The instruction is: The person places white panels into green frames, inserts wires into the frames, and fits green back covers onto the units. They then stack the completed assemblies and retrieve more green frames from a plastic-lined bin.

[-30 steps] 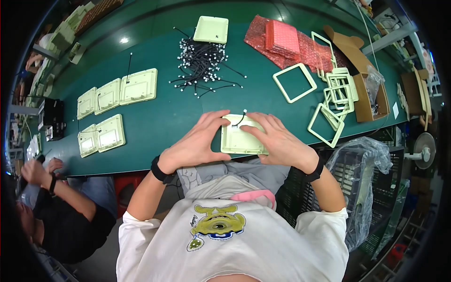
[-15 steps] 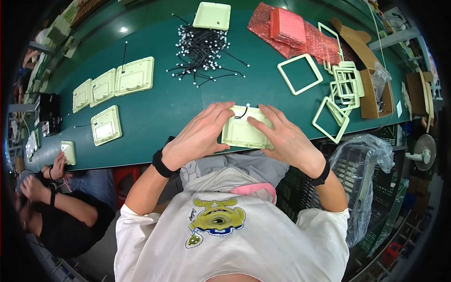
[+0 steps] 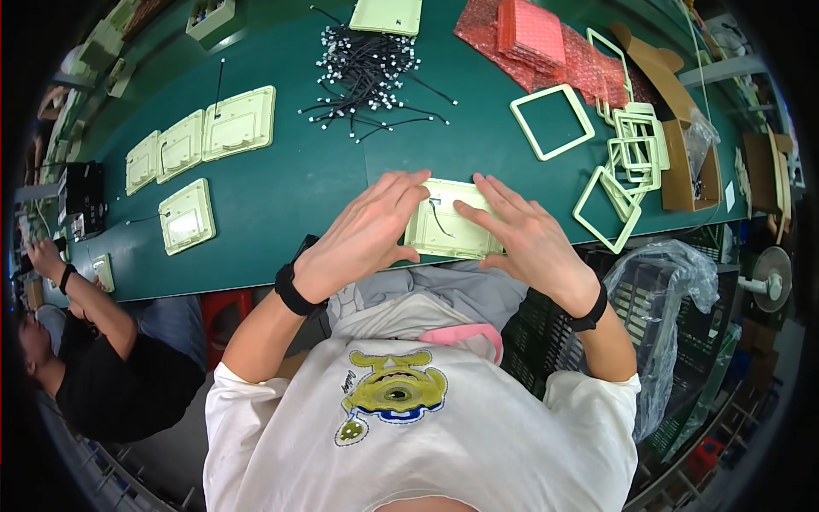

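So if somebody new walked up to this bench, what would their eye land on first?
Probably the tangle of black cables with white connectors, heaped at the top middle of the green table. The red bubble wrap at upper right likely comes next. Then, centred at the table's near edge, a pale green panel between the left hand and right hand.

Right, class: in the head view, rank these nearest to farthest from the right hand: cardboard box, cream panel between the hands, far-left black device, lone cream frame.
1. Cream panel, touching the right hand
2. Lone cream frame, ahead
3. Cardboard box, off right
4. Black device, far left
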`<state>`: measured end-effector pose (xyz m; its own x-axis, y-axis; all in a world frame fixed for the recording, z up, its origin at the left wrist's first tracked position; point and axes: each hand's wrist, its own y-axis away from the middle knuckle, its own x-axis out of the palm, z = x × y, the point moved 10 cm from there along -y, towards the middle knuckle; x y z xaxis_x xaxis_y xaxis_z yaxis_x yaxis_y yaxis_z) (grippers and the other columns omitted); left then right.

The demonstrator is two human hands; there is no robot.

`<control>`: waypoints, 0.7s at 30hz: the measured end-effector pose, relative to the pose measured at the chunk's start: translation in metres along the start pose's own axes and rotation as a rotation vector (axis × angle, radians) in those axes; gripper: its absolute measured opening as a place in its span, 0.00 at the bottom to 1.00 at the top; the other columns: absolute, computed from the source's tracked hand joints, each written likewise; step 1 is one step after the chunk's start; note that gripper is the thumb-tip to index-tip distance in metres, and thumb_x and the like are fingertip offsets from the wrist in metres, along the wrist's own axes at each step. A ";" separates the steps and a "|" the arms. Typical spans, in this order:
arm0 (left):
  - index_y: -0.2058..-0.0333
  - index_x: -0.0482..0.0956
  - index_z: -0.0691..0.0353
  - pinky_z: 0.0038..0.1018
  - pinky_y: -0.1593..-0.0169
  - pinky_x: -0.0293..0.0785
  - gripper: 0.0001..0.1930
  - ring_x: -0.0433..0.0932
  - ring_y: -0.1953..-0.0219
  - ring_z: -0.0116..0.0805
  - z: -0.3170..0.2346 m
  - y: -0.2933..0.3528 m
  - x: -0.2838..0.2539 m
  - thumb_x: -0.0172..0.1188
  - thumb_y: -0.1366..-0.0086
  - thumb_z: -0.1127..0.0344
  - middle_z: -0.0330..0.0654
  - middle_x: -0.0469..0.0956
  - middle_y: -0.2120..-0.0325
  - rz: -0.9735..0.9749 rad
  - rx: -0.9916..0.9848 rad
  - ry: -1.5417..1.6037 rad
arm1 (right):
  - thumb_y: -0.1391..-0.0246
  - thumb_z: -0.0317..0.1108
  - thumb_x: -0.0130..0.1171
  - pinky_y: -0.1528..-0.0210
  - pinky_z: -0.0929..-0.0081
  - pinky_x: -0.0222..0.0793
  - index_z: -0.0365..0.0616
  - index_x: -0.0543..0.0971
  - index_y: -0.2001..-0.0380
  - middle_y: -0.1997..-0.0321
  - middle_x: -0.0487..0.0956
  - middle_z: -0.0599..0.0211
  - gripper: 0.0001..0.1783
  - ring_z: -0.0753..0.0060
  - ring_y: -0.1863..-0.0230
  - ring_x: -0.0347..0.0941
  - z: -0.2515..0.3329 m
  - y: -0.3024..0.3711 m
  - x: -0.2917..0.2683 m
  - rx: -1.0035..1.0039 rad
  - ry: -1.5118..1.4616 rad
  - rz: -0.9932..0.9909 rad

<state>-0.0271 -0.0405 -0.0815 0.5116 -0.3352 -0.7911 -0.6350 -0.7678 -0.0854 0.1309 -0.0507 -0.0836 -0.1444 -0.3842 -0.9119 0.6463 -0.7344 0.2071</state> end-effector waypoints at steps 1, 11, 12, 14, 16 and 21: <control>0.41 0.72 0.69 0.45 0.31 0.74 0.42 0.72 0.33 0.59 0.001 0.000 0.001 0.84 0.54 0.69 0.56 0.71 0.31 0.013 -0.009 0.003 | 0.59 0.36 0.84 0.29 0.51 0.72 0.61 0.70 0.24 0.16 0.62 0.54 0.55 0.49 0.18 0.60 0.000 0.001 0.001 -0.002 -0.010 -0.006; 0.38 0.73 0.65 0.47 0.27 0.70 0.43 0.67 0.28 0.58 0.002 -0.008 0.007 0.84 0.51 0.63 0.51 0.68 0.28 0.037 0.012 0.081 | 0.58 0.36 0.84 0.30 0.49 0.73 0.59 0.71 0.25 0.17 0.63 0.55 0.54 0.49 0.20 0.64 0.002 -0.002 -0.005 -0.018 -0.005 -0.049; 0.38 0.73 0.67 0.47 0.27 0.70 0.42 0.67 0.28 0.59 0.001 -0.008 0.006 0.83 0.50 0.64 0.53 0.68 0.29 0.045 0.020 0.061 | 0.58 0.36 0.84 0.30 0.49 0.73 0.59 0.71 0.25 0.17 0.63 0.55 0.54 0.49 0.20 0.64 0.001 -0.003 -0.006 -0.015 -0.002 -0.053; 0.38 0.73 0.70 0.46 0.27 0.71 0.40 0.67 0.28 0.59 0.000 -0.008 0.004 0.81 0.47 0.65 0.55 0.69 0.30 0.060 0.037 0.017 | 0.58 0.35 0.83 0.31 0.50 0.74 0.58 0.72 0.25 0.19 0.66 0.52 0.53 0.47 0.25 0.68 0.005 -0.006 -0.005 -0.069 0.033 -0.064; 0.37 0.73 0.68 0.47 0.27 0.70 0.40 0.66 0.27 0.59 0.003 -0.009 0.003 0.81 0.47 0.66 0.54 0.67 0.28 0.080 0.028 0.045 | 0.58 0.34 0.82 0.32 0.50 0.74 0.57 0.72 0.26 0.20 0.67 0.51 0.53 0.47 0.27 0.69 0.004 -0.008 -0.006 -0.094 0.057 -0.079; 0.37 0.74 0.63 0.45 0.29 0.72 0.36 0.71 0.30 0.57 -0.002 -0.010 -0.010 0.78 0.44 0.69 0.52 0.70 0.29 0.043 0.103 0.066 | 0.55 0.33 0.78 0.36 0.54 0.77 0.54 0.72 0.27 0.30 0.75 0.42 0.49 0.46 0.38 0.75 -0.013 -0.022 -0.025 -0.139 -0.181 -0.037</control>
<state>-0.0248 -0.0309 -0.0714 0.5173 -0.4047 -0.7541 -0.7118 -0.6927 -0.1165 0.1296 -0.0179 -0.0701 -0.2940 -0.4616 -0.8370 0.7332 -0.6707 0.1123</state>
